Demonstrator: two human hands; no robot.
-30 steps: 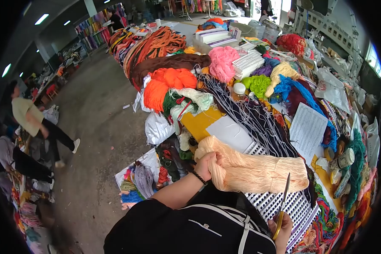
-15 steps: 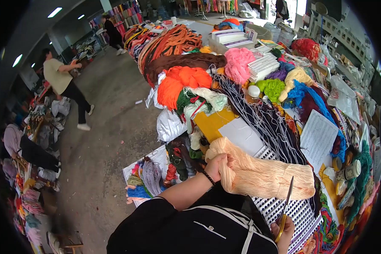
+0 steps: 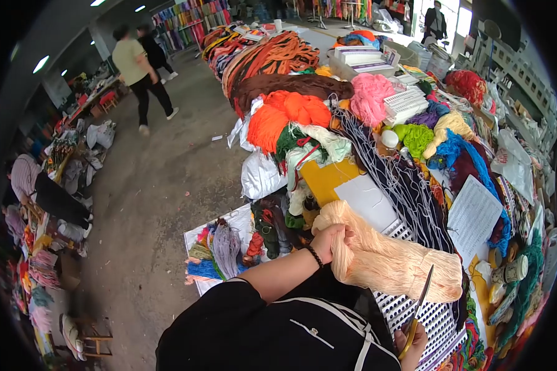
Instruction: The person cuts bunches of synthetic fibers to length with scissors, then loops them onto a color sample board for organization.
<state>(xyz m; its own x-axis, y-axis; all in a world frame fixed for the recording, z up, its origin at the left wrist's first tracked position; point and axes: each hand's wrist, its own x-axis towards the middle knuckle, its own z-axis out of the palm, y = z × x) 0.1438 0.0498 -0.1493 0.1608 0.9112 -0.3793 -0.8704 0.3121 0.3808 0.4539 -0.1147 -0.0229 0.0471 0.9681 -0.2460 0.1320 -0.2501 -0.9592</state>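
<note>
Long peach yarn hank (image 3: 402, 266), lower right of frame, looks light, floppy, snaggy. Left hand (image 3: 333, 243) grip's curled round the bunched left end, sensible spot; right hand (image 3: 417, 339), partly hidden, seems wrapped round yellow-handled metal scissors (image 3: 421, 302).

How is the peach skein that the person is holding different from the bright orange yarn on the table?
Colour: the peach skein is pale, while the orange yarn is vivid.
Shape: the peach skein is drawn out long; the orange yarn sits in a rounded heap.
Handling: the left hand grips the peach skein at one end, while no hand touches the orange yarn.
Both are bundles of many strands.
</note>
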